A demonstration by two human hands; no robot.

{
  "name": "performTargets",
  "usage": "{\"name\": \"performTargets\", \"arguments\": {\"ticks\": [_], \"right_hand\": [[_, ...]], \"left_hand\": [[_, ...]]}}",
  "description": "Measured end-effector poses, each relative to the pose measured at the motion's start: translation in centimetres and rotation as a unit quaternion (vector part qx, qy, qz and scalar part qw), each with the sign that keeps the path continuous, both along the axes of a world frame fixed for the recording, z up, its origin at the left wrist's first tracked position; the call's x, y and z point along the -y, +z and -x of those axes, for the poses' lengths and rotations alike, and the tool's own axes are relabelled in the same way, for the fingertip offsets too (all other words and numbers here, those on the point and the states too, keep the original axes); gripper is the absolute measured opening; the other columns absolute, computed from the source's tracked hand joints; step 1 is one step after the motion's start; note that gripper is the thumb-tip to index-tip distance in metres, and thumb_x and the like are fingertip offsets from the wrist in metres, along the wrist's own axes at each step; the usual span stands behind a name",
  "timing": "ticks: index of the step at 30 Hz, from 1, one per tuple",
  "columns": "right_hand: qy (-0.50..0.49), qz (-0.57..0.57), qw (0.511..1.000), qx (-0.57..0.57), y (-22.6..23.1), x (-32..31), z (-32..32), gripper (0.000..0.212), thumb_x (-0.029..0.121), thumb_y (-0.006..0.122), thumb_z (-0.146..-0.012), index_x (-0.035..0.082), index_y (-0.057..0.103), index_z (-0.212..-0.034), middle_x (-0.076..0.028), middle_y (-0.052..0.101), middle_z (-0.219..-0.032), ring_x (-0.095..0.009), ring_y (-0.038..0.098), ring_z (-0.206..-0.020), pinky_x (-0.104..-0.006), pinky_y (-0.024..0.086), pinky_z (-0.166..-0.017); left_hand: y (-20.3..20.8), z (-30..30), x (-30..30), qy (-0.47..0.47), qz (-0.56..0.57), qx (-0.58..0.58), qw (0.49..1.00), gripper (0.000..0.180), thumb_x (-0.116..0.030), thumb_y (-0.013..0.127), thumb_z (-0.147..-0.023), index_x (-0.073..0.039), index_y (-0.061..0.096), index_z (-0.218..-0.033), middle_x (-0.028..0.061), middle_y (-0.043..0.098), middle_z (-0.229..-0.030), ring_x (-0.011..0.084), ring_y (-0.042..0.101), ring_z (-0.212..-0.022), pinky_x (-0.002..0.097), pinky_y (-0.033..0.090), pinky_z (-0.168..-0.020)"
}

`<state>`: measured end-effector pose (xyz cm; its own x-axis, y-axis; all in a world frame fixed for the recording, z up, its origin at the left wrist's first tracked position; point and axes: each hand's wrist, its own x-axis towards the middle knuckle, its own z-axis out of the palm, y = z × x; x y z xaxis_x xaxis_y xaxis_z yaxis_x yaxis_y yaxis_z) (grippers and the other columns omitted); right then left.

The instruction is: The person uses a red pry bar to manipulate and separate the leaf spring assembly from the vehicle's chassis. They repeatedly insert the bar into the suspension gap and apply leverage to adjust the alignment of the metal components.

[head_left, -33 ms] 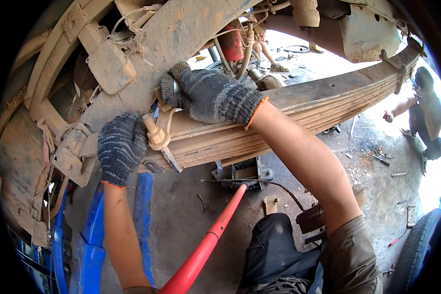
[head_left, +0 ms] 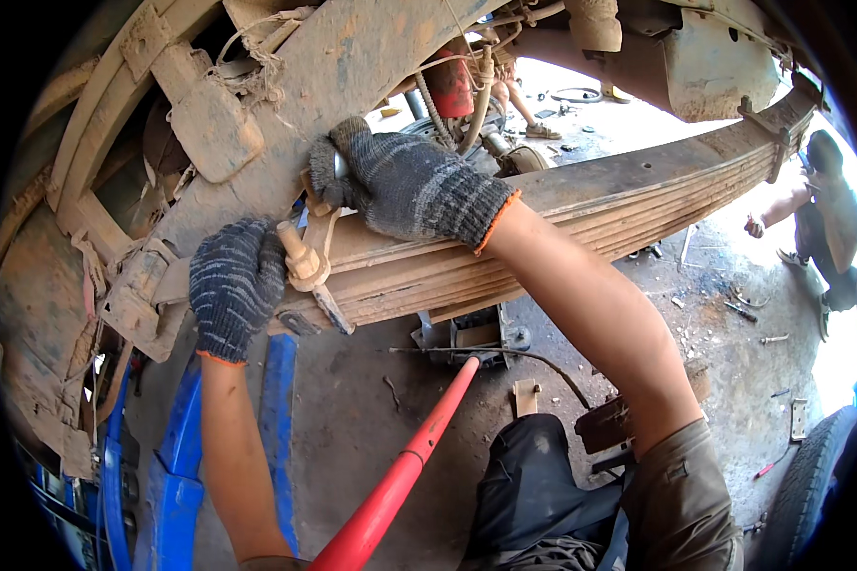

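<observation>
A dirt-caked leaf spring [head_left: 628, 190] runs from the centre to the upper right beneath a vehicle frame [head_left: 352, 57]. My right hand [head_left: 419, 186], in a dark knitted glove with an orange cuff, reaches over its near end. The fingers are closed around a short, shiny metal cylinder [head_left: 341, 166] beside the frame. My left hand [head_left: 236, 285], gloved the same way, is at the spring's left end, curled with its fingertips hidden behind the metal. Between both hands, a bolt with a nut [head_left: 302, 259] sticks out of the spring's clamp.
A red bar [head_left: 400, 476] slants up from below toward a jack [head_left: 481, 333] under the spring. Blue steel stands [head_left: 176, 466] are at lower left. Tools and debris [head_left: 743, 309] lie on the concrete floor. Another person [head_left: 824, 219] is at the far right, near a tyre [head_left: 809, 476].
</observation>
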<state>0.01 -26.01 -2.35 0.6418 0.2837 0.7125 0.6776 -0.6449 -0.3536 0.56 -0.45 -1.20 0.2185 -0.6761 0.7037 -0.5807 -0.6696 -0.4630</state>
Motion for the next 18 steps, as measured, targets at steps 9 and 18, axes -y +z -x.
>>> {"name": "performTargets", "arguments": {"ticks": [9,18], "right_hand": [[-0.033,-0.041,0.994,0.094,0.0,-1.0,-0.6,0.04,0.026,0.067,-0.084,0.0,0.055,-0.111,-0.025,0.067,-0.093,-0.039,0.067,-0.091,-0.0467,0.054,-0.079],[-0.087,-0.115,0.986,0.081,0.4,-0.6,-0.3,0.047,0.032,0.059,-0.089,-0.001,0.047,-0.119,-0.026,0.068,-0.084,-0.04,0.069,-0.082,-0.0485,0.055,-0.072]], "left_hand": [[-0.1,0.5,0.2,0.014,0.025,0.011,1.0,0.015,-0.012,0.061,-0.086,-0.002,0.069,-0.095,0.0176,0.068,-0.09,0.0365,0.064,-0.082,0.0466,0.05,-0.076],[-0.1,0.9,0.6,0.027,0.039,-0.018,0.999,0.015,-0.015,0.061,-0.087,-0.003,0.069,-0.091,0.0179,0.068,-0.088,0.0369,0.064,-0.08,0.0467,0.05,-0.074]]}}
